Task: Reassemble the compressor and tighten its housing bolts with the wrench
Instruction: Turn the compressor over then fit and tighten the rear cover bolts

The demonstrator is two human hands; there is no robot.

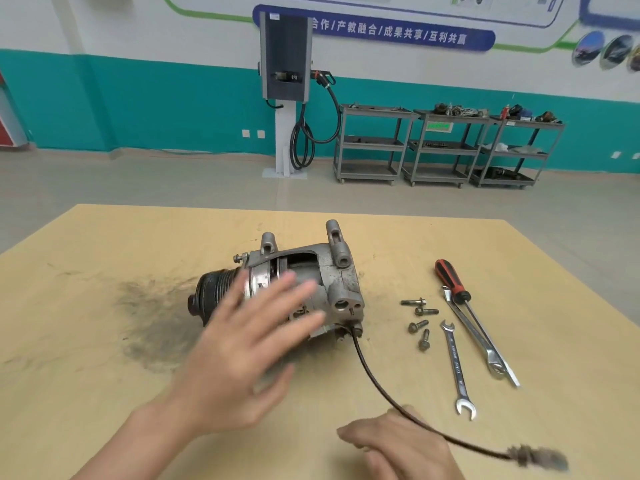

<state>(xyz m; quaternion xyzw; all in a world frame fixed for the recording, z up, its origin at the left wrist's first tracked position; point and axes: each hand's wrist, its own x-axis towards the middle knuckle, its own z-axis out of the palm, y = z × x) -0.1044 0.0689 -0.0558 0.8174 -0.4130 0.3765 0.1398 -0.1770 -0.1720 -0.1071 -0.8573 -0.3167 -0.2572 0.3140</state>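
Observation:
The grey metal compressor (325, 271) lies on its side in the middle of the wooden table (104, 271), black pulley end to the left. My left hand (242, 351) hovers blurred in front of it with fingers spread, holding nothing. My right hand (398, 448) rests low near the front edge, fingers relaxed, under the compressor's black cable (374, 379). Several loose bolts (419, 322) lie right of the compressor. An open-ended wrench (457, 368) lies beside them, with a second wrench (474, 334) and a red-handled screwdriver (450, 280) further right.
A dark grease smear (152, 317) stains the table left of the compressor. The cable ends in a frayed plug (536, 457) at the front right. Beyond the table stand a charging post (285, 91) and grey tool carts (446, 147) by the wall.

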